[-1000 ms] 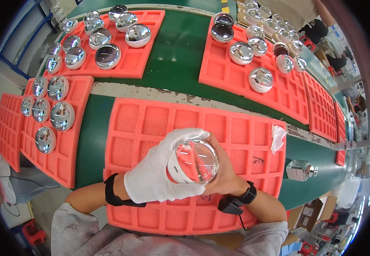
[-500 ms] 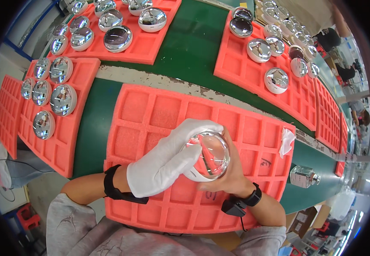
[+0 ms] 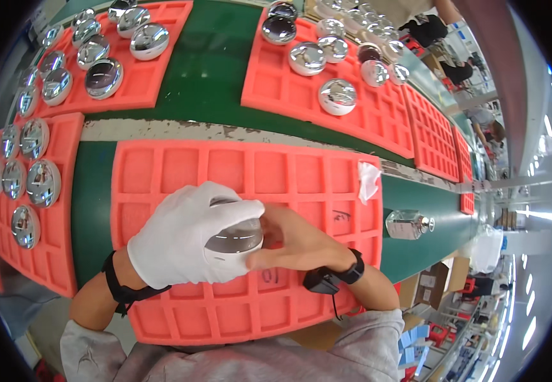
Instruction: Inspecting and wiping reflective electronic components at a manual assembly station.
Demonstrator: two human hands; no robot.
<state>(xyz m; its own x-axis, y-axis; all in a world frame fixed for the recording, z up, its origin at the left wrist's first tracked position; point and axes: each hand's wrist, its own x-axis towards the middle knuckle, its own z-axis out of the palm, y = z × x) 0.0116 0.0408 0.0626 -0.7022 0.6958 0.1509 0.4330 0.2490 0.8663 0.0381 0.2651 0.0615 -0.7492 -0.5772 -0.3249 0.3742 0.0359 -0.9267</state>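
Observation:
My left hand (image 3: 184,242), in a white glove, wraps over a shiny chrome dome (image 3: 234,245) and holds it just above the red foam tray (image 3: 289,175) in front of me. My bare right hand (image 3: 295,239) presses fingertips against the dome's right side and underside. Only the dome's rounded front shows between the two hands. A black band sits on each wrist.
More red foam trays hold several chrome domes at the left (image 3: 34,181), far left (image 3: 104,76) and far right (image 3: 336,95). A crumpled white cloth (image 3: 368,178) lies on my tray's right edge. A small glass bottle (image 3: 406,224) stands on the green belt (image 3: 206,70).
The dome has been turned over in my hands: its open mirrored face pointed up before, now its rounded back shows. My gloved hand has closed further over it.

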